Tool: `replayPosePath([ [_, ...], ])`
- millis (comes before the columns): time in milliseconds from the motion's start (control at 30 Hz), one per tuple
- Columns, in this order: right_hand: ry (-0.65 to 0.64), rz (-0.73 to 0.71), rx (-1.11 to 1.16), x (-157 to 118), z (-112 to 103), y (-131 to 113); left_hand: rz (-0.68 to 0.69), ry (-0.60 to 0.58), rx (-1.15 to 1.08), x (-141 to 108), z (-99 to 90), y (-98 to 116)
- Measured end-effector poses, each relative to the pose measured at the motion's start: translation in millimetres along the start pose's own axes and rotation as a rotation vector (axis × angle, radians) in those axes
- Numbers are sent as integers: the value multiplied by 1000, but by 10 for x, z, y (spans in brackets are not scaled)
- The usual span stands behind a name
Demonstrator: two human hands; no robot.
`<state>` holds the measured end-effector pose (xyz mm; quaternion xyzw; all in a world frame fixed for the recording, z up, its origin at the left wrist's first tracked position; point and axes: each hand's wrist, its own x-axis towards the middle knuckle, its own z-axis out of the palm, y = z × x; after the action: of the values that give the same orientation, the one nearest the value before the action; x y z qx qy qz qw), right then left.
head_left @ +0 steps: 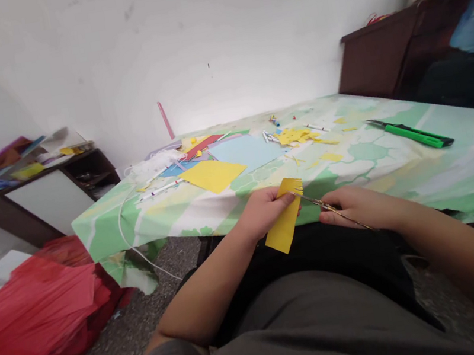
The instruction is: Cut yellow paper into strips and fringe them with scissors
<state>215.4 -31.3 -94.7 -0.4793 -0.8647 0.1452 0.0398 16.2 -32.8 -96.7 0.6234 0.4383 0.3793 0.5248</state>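
Note:
Between the thumb and fingers of my left hand (pixel 264 212) is a strip of yellow paper (pixel 284 230), held tilted just off the table's front edge. Several short slits run along its upper right side. My right hand (pixel 354 207) grips a pair of scissors (pixel 329 207), whose blades point left and touch the slit edge of the strip. The blade tips lie close to my left thumb. My right fingers partly cover the scissor handles.
A green utility knife (pixel 419 135) lies on the table at right. Yellow paper scraps (pixel 297 135), a yellow sheet (pixel 214 175), a light blue sheet (pixel 246 151) and white markers (pixel 162 189) cover the patterned tablecloth (pixel 362 169). A red bag (pixel 41 304) stands on the floor at left.

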Motion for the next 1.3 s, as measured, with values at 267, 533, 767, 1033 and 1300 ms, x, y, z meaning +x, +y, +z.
replayPosePath([
  [267,44,28,-86,15,-10,0,-5,-4,18,-2,-15,11],
  [533,77,28,-89,14,5,28,5,15,-7,48,-39,-48],
  [767,82,29,-93,2,5,22,-60,26,38,8,-25,-6],
  [1033,52,32,-24,6,39,59,-64,-11,50,12,-61,-13],
  [1300,89,55,-15,-45,-41,91,-89,-47,16,2,-35,177],
])
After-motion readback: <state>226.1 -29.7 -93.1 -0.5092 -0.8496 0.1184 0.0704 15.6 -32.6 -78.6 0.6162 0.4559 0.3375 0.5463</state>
